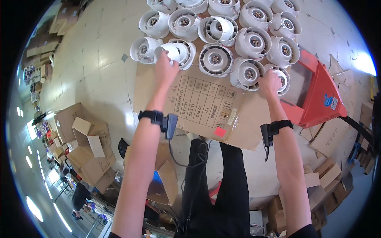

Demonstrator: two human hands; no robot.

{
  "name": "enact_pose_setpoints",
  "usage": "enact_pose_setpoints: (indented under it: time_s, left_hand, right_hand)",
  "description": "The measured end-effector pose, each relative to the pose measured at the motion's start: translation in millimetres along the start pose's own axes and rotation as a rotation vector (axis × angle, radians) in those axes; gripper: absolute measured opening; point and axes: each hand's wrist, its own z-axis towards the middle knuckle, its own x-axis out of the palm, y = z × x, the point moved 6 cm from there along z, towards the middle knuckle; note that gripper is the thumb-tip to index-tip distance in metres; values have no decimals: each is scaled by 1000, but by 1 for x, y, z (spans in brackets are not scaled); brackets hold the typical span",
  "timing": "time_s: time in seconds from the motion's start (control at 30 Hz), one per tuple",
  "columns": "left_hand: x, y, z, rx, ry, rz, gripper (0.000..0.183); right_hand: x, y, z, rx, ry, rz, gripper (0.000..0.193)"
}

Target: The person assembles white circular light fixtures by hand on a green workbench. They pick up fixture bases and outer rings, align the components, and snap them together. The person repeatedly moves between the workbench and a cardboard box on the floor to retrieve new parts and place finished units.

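Note:
Rows of round white fan housings, each with dark coppery motor parts at its centre, stand on a brown cardboard surface [154, 89]. My left hand [166, 68] is closed on a white cup-shaped part [171, 50] at the near left of the rows. Right behind that part is a slotted white fan housing [188, 55]. At the near right end, my right hand [270, 82] is closed on the rim of another white fan housing [284, 80]. Between my hands are a slotted round housing [215, 59] and a tilted fan housing [248, 73].
A red pallet-jack frame [323, 97] stands close to my right hand. Open cardboard boxes [89, 146] lie on the floor to the left, with more cartons [323, 178] at lower right. A cable [178, 163] hangs from the device on my left wrist.

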Motion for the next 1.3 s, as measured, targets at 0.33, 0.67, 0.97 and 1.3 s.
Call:
enact_pose_setpoints:
  time_s: [0.33, 0.67, 0.97, 1.3]
  left_hand:
    - [24, -7, 14, 48, -51, 256, 49]
    - [38, -53, 7, 90, -1, 86, 39]
    - [80, -53, 22, -130, 311, 371, 62]
    - [82, -38, -2, 71, 105, 480, 36]
  right_hand:
    - [7, -7, 6, 8, -10, 29, 20]
    - [7, -8, 8, -18, -28, 64, 18]
    - [3, -6, 7, -21, 3, 73, 19]
    - [2, -5, 5, -26, -15, 53, 20]
